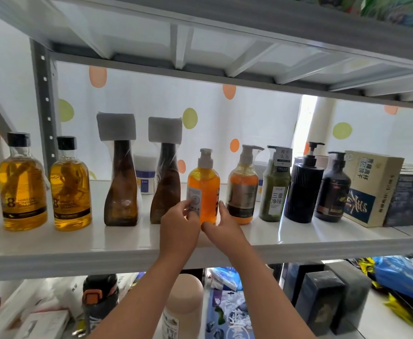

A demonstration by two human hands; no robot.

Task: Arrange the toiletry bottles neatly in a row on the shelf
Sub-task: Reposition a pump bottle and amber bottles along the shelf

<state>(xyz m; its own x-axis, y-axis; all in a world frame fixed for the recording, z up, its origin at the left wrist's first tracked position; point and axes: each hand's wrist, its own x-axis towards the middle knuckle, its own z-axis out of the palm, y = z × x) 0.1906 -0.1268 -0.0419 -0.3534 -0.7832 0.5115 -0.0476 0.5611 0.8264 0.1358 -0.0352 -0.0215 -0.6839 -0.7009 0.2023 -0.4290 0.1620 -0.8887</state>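
Note:
An orange pump bottle (204, 184) stands upright mid-shelf on the white shelf (78, 243). My left hand (179, 226) grips its lower left side, fingers over the label. My right hand (221, 227) holds its lower right side and base. To its left stand two wrapped brown bottles (121, 187) (165, 189) and two yellow black-capped bottles (22, 189) (69, 192). To its right come an orange-and-clear pump bottle (242, 189), a green bottle (275, 192), a black ribbed pump bottle (303, 189) and a dark round pump bottle (334, 192).
A beige carton (369, 189) and dark boxes (411, 199) fill the shelf's right end. A white jar (145, 177) sits behind the brown bottles. Another shelf hangs close overhead. The lower shelf holds a flask (99, 304), a tan bottle (183, 309), black boxes and bags.

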